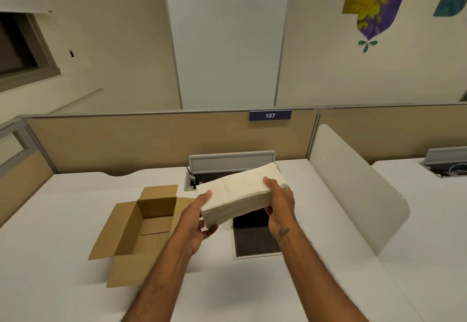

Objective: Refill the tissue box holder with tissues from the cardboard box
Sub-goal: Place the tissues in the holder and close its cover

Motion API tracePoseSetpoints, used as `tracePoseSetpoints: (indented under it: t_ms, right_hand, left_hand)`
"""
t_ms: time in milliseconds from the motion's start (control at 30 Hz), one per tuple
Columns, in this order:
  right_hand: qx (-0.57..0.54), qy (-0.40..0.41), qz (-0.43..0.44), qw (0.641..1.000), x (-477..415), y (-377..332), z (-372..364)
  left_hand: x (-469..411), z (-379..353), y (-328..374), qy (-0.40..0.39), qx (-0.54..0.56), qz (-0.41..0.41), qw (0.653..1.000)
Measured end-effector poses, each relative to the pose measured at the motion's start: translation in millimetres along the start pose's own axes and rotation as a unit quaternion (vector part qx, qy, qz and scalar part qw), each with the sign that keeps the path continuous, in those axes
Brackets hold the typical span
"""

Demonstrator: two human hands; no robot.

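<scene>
I hold a thick stack of white tissues (pixel 237 192) in the air above the desk, tilted with its far end higher. My left hand (pixel 195 218) grips its near left end, thumb on top. My right hand (pixel 279 201) grips the right side. Under the stack lies the tissue box holder (pixel 255 242), a flat rectangle with a pale rim and a dark inside, partly hidden by the tissues. To the left the brown cardboard box (pixel 137 233) stands open with its flaps spread and its inside looks empty.
The white desk (pixel 63 246) ends at a tan partition with a sign reading 137. A grey cable hatch (pixel 231 163) stands open behind the stack. A white curved divider (pixel 358 190) rises on the right, with another desk beyond it.
</scene>
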State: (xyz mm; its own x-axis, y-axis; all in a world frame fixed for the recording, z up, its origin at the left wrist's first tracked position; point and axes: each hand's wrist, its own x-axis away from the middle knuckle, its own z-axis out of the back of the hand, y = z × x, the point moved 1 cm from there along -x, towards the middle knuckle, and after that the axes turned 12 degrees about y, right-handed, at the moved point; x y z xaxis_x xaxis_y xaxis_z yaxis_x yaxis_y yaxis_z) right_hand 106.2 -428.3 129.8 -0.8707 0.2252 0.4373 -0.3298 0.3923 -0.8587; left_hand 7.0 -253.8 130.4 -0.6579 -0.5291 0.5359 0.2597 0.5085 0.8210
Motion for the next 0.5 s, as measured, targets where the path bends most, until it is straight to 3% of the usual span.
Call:
tracePoseSetpoints:
  t_ms: [267,500]
  right_hand:
    - [0.156,-0.038,0.065,0.985,-23,10,40]
    - [0.187,-0.031,0.038,0.981,-51,29,62]
  left_hand:
    - [-24,-21,-8,0.054,-0.026,-0.001,0.998]
    - [-53,-40,-25,0.044,-0.088,0.002,0.995]
